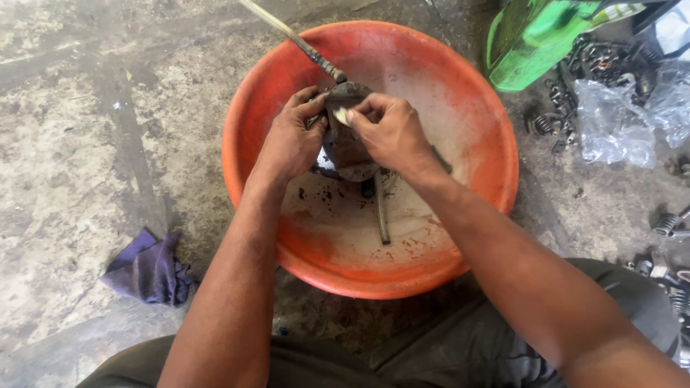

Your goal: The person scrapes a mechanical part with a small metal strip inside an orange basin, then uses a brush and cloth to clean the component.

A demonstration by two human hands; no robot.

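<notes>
I see both hands over a big round orange plastic bowl that sits on a rough grey concrete floor. My left hand is closed around the left side of a dark, greasy metal part, held in the middle of the bowl, a bit above its floor. My right hand holds the part from the right, and its fingers pinch a small pale bit against the top of it — I cannot tell what the bit is. A long thin rod sticks out of the part and goes far and left, past the rim.

Inside the bowl it is dusty white, with dark drips and a bent metal piece lying on the bottom.

Far right stands a shiny green plastic container. Next to it lies crinkly clear plastic wrap — with springs nearby. Near left is a soft purple rag.
</notes>
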